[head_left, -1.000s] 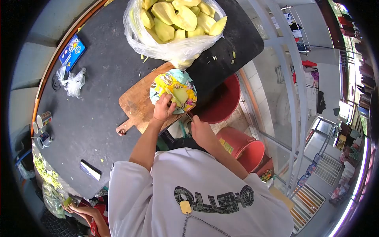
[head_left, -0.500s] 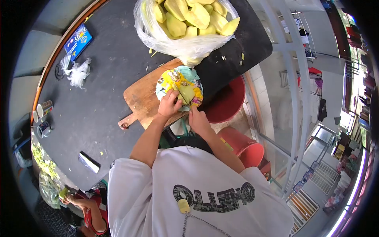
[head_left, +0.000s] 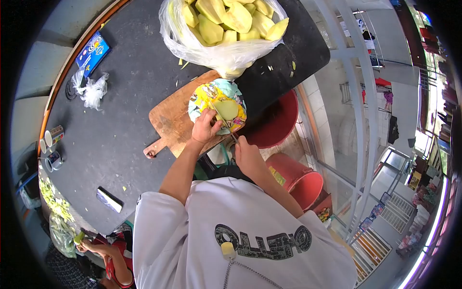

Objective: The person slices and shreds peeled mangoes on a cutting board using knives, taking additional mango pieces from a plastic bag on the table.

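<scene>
A patterned yellow and turquoise round cloth-like cover (head_left: 200, 98) lies on the wooden cutting board (head_left: 168, 118). On top of it rests a pale green piece of peeled fruit (head_left: 228, 109). The fingers of my left hand (head_left: 206, 126) are bent and closed at the piece's near-left edge, beside the blade. My right hand (head_left: 248, 154) grips a knife (head_left: 234, 137) by its handle; the thin blade slants up and left along the piece. My fingers partly hide the blade and the fruit's near edge.
A plastic bag (head_left: 219, 58) of peeled fruit pieces (head_left: 236, 19) stands beyond the board. Red tubs (head_left: 274, 125) sit below the table's right edge. A phone (head_left: 109, 199), a blue box (head_left: 93, 54) and cups (head_left: 54, 135) lie leftward. Another person (head_left: 108, 255) sits at lower left.
My right hand has shifted slightly down and right with the knife, showing more of the blade. More of the pale green piece's surface is visible. My left hand stays nearly in place.
</scene>
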`<state>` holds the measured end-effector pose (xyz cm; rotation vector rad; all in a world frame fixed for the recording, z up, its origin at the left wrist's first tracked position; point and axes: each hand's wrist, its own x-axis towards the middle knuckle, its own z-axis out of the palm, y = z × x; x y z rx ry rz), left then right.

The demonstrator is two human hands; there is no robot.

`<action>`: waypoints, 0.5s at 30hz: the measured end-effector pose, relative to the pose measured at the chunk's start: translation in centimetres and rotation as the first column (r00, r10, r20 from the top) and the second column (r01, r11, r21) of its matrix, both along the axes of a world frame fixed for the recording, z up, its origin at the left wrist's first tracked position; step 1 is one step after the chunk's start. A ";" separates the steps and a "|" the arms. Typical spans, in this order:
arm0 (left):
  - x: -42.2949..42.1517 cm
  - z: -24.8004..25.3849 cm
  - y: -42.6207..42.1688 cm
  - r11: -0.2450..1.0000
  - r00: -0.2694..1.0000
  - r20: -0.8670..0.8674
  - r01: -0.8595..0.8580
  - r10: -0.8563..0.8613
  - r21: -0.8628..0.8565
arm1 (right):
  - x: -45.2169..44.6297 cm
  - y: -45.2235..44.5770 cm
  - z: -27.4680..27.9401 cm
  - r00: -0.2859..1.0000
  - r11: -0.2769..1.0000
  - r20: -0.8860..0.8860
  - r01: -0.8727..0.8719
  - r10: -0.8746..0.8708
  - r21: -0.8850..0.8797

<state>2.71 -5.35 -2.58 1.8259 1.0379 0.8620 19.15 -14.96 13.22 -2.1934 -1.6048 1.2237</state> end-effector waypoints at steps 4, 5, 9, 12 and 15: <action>0.2 0.0 -0.1 1.000 0.999 0.029 -0.014 0.015 -0.018 | -0.1 0.0 -0.4 1.000 1.000 0.024 -0.011 0.011 0.008; 0.1 0.0 -0.3 1.000 0.999 0.029 -0.016 0.017 -0.023 | -0.1 0.0 -0.4 1.000 1.000 0.030 -0.011 0.011 0.013; 0.1 0.2 -0.1 0.998 1.000 0.028 -0.005 0.007 -0.055 | -0.1 -0.4 -3.2 1.000 0.999 -0.019 0.010 -0.009 0.034; 0.1 0.1 0.0 1.000 1.000 0.024 -0.008 0.008 -0.027 | -0.2 -0.1 -4.0 0.999 0.995 -0.041 0.006 -0.002 0.102; 0.1 0.2 0.1 0.999 1.000 0.025 -0.014 0.015 -0.029 | -0.2 -0.2 -5.0 1.000 0.997 -0.010 -0.008 0.008 0.073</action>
